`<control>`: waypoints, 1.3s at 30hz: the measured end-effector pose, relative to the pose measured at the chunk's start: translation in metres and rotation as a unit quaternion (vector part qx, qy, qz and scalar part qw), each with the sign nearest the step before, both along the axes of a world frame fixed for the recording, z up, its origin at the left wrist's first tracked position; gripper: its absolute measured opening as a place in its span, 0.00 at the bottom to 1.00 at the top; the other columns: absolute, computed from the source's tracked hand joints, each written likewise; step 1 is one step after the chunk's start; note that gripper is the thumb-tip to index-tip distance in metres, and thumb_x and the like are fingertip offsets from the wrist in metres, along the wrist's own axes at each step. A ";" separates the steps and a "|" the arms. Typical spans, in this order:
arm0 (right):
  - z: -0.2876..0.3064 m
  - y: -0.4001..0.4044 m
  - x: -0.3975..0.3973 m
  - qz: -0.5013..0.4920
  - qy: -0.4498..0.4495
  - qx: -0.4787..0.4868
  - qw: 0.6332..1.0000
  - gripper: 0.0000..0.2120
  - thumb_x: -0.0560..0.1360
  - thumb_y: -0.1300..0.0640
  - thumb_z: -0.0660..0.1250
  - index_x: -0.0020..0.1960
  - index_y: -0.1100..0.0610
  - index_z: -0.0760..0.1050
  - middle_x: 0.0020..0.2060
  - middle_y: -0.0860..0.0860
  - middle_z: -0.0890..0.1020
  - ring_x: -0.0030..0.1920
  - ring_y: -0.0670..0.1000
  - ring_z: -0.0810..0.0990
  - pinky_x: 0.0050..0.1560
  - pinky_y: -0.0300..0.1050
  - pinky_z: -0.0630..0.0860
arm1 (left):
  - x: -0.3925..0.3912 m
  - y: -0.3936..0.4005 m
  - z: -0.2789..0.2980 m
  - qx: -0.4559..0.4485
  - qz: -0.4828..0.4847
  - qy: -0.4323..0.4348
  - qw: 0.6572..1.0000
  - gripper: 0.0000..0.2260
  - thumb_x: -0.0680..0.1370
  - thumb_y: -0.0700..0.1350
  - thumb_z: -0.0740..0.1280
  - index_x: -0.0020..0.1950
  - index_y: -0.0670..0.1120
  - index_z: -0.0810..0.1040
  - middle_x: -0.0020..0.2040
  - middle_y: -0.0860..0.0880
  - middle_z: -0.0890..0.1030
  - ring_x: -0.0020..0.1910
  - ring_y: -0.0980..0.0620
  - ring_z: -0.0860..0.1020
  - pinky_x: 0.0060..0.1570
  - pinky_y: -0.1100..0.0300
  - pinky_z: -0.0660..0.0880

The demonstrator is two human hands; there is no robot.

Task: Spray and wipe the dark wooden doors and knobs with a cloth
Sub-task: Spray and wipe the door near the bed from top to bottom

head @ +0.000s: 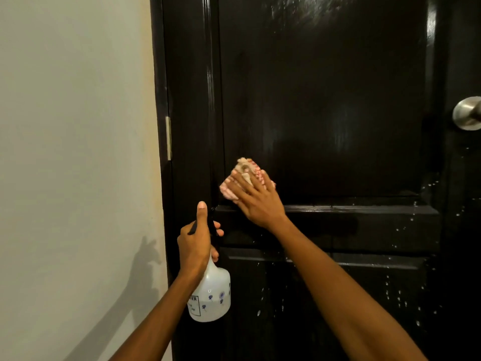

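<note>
A glossy dark wooden door point(325, 100) fills the middle and right of the view. My right hand point(256, 201) presses a folded pink and cream cloth point(247, 170) flat against the lower left corner of the upper panel. My left hand point(196, 246) grips the neck of a translucent white spray bottle point(212, 295), thumb raised, held just left of the panel near the door's hinge side. A silver round knob point(467, 113) sits at the right edge. White droplets speckle the lower right of the door and the top of the panel.
A plain pale wall point(78, 152) takes up the left side, with the shadow of my arm on it. A metal hinge point(168, 138) shows on the dark door frame point(158, 74) between wall and door.
</note>
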State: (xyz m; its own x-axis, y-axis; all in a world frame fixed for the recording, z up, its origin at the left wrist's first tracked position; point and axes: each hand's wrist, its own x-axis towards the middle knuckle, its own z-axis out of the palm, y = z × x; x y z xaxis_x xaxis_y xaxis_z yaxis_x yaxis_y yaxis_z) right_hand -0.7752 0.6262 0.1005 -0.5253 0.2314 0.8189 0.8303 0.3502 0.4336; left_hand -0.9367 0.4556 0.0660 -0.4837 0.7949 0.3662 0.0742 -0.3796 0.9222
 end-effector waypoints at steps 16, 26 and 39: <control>-0.088 -0.056 0.255 -0.161 0.210 -0.036 0.964 0.29 0.83 0.42 0.53 0.82 0.45 0.53 0.82 0.49 0.52 0.82 0.53 0.50 0.78 0.67 0.49 | 0.077 0.007 -0.008 -0.008 -0.102 0.007 0.995 0.34 0.80 0.70 0.57 0.46 0.39 0.83 0.39 0.44 0.87 0.21 0.50 0.73 0.24 0.57 0.73; -0.082 -0.053 0.202 -0.134 0.579 -0.081 0.800 0.31 0.83 0.40 0.47 0.83 0.47 0.45 0.83 0.49 0.43 0.81 0.63 0.45 0.76 0.71 0.39 | 0.118 0.007 -0.019 -0.018 -0.136 0.011 0.991 0.35 0.80 0.70 0.57 0.46 0.39 0.83 0.39 0.44 0.87 0.20 0.49 0.72 0.23 0.57 0.73; -0.096 -0.058 0.203 -0.135 0.181 -0.063 0.972 0.27 0.84 0.45 0.57 0.81 0.44 0.59 0.81 0.47 0.58 0.79 0.57 0.61 0.77 0.69 0.51 | 0.150 0.010 -0.014 -0.025 -0.158 0.015 0.987 0.34 0.81 0.70 0.58 0.45 0.39 0.84 0.39 0.44 0.87 0.20 0.48 0.73 0.22 0.58 0.72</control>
